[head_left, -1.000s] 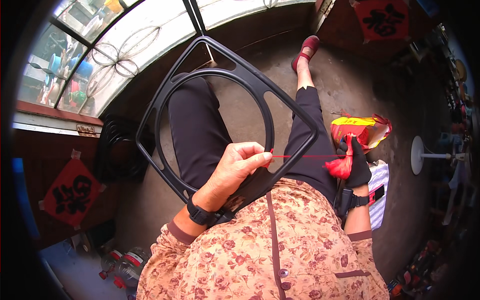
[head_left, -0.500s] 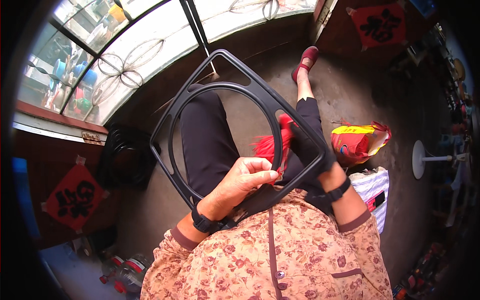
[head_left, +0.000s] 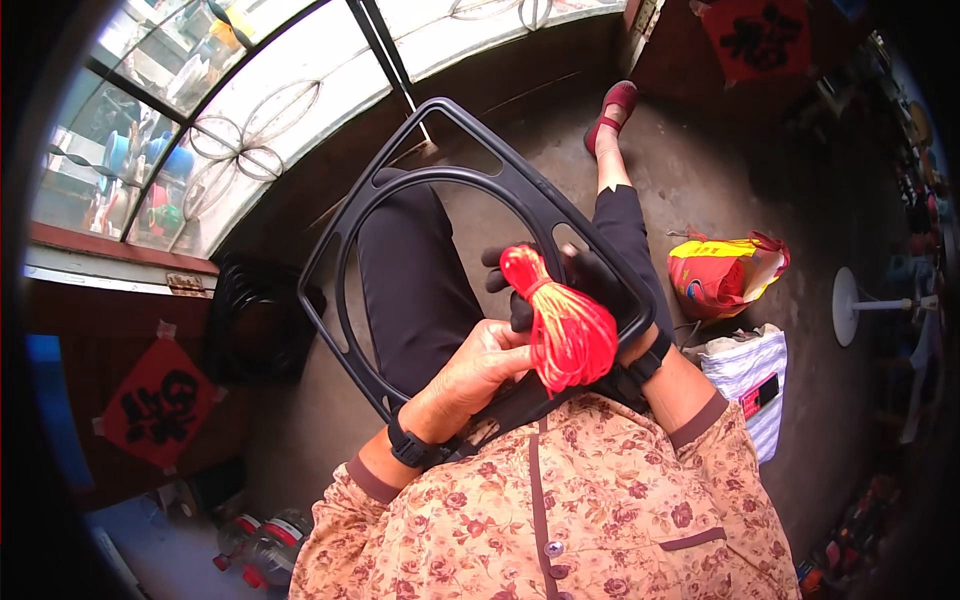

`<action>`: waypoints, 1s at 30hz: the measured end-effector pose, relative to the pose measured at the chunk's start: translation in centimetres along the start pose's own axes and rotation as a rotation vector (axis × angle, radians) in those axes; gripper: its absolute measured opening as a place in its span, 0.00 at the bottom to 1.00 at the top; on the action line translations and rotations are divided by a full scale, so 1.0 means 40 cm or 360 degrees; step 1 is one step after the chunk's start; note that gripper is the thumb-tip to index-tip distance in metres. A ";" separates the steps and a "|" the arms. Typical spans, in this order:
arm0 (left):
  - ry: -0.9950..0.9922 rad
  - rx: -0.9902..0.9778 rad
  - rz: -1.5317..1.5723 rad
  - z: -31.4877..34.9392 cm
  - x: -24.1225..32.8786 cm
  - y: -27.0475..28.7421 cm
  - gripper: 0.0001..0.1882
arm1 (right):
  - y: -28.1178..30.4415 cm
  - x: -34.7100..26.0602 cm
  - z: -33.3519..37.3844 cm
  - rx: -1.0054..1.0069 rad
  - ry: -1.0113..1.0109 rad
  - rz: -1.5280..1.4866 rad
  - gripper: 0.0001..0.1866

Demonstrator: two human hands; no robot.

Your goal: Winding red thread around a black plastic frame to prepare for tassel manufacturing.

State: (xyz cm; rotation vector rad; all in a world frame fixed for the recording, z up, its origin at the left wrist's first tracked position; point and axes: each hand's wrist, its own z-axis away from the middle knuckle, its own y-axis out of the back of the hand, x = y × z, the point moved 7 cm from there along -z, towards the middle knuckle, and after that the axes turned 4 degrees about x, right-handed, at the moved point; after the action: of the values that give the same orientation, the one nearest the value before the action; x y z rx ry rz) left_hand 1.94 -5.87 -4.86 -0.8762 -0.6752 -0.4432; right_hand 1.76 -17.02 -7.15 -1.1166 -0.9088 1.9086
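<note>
One black frame [head_left: 522, 192] rests over the lap; one bundled red cord [head_left: 573, 345] sits before its near right side. The left hand [head_left: 476, 368] pinches the ring there, fingertips partly hidden by the cord. The gloved right hand [head_left: 596, 280], fingers half curled, is behind the cord; its grip cannot be told. One bag [head_left: 712, 283] stands right, two bottles [head_left: 276, 552] lower left.

Smooth, plastic-looking frame [head_left: 520, 188], glossy cord bundle [head_left: 573, 338] (almost silky), matt cloth trousers [head_left: 405, 265], dull, rough-looking floor [head_left: 685, 155]
</note>
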 end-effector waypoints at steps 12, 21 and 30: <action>-0.0214 0.0185 -0.0048 -0.003 0.060 0.023 0.06 | -0.064 -0.083 0.043 -0.0342 0.0196 0.0356 0.28; -0.0141 0.0324 0.0016 0.005 0.061 0.043 0.02 | 0.195 -0.167 0.177 0.0006 0.0932 -0.0084 0.23; -0.0222 0.0297 -0.0067 0.008 0.063 0.028 0.12 | 0.041 -0.126 0.348 -0.0169 0.0679 -0.0361 0.21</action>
State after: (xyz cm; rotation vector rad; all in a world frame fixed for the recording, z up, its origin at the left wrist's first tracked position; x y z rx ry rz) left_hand 4.30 -5.19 -3.55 -0.7212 -0.8505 -0.3524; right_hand -9.42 -24.97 -1.39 -1.3541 -0.8582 1.3805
